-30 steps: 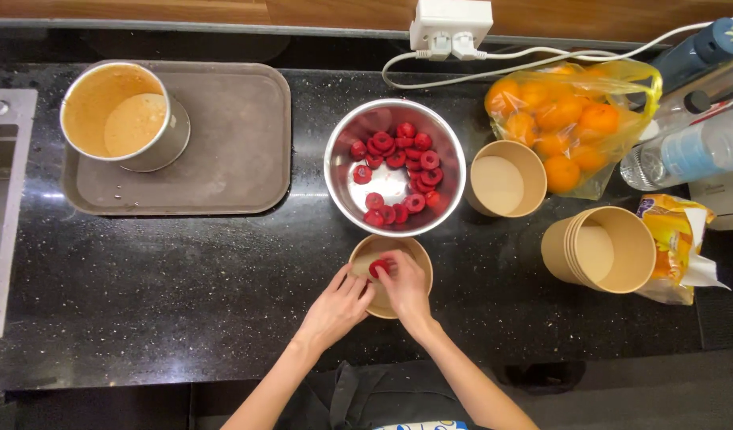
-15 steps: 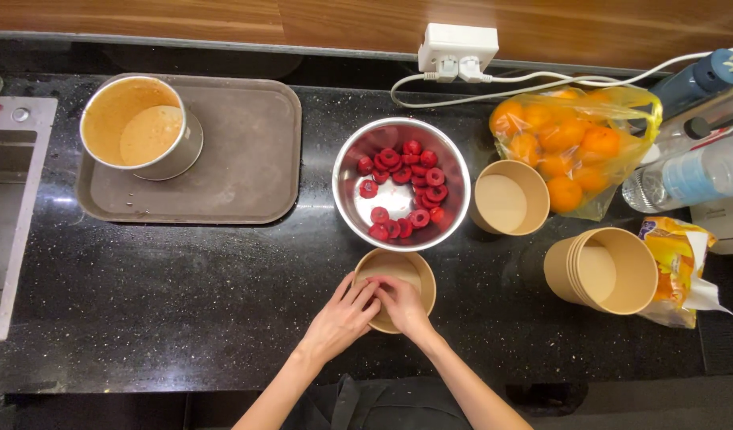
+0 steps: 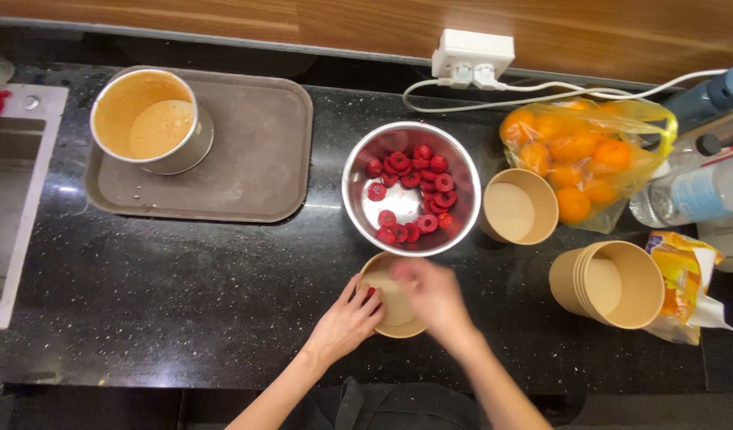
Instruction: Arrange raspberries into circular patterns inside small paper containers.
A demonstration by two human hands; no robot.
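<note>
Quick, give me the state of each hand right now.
Left hand: fingers on the rim of the paper cup, a red berry at its fingertips.
Right hand: over the cup, blurred; grip cannot be told.

On the dark speckled surface [image 3: 183, 279], a brown tray [image 3: 255, 159] carries a metal pot [image 3: 155, 119] of tan liquid. A clear bag of oranges [image 3: 581, 151] lies at the right, beside a single paper cup [image 3: 519, 205] and a stack of paper cups [image 3: 609, 284]. A white power strip [image 3: 471, 57] sits against the wooden wall. A sink edge [image 3: 16, 199], probably steel, shows far left.
</note>
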